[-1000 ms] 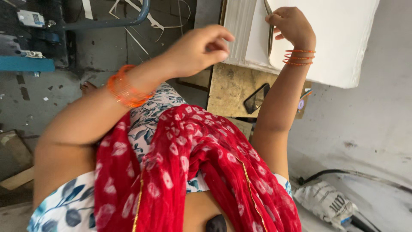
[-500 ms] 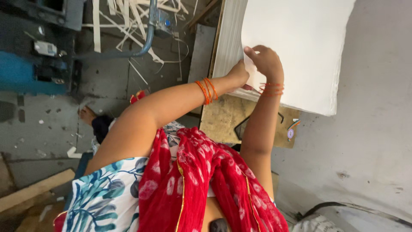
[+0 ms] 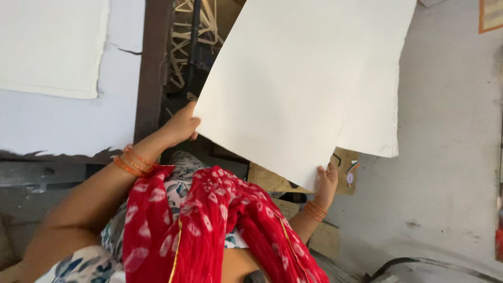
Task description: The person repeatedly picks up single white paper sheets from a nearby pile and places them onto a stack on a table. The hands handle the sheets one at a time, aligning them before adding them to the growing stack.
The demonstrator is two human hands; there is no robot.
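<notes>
A large cream sheet of paper [image 3: 293,89] is lifted and tilted in front of me. My left hand [image 3: 181,126] grips its left edge, orange bangles on that wrist. My right hand [image 3: 327,181] holds the sheet's lower corner from beneath, also with bangles. Behind the lifted sheet lies a stack of similar white sheets [image 3: 374,120] on a brown board [image 3: 272,181].
Another pile of white sheets [image 3: 50,57] with torn edges lies at the upper left on a dark frame [image 3: 149,73]. Paper strips [image 3: 183,31] litter the gap behind. A grey floor [image 3: 450,157] is at the right, with a dark cable [image 3: 419,264]. My red patterned scarf [image 3: 209,225] hangs below.
Both hands took a sheet off the stack and raised it; it now fills the middle of the view. My view has swung, bringing a second pile into sight at the left.
</notes>
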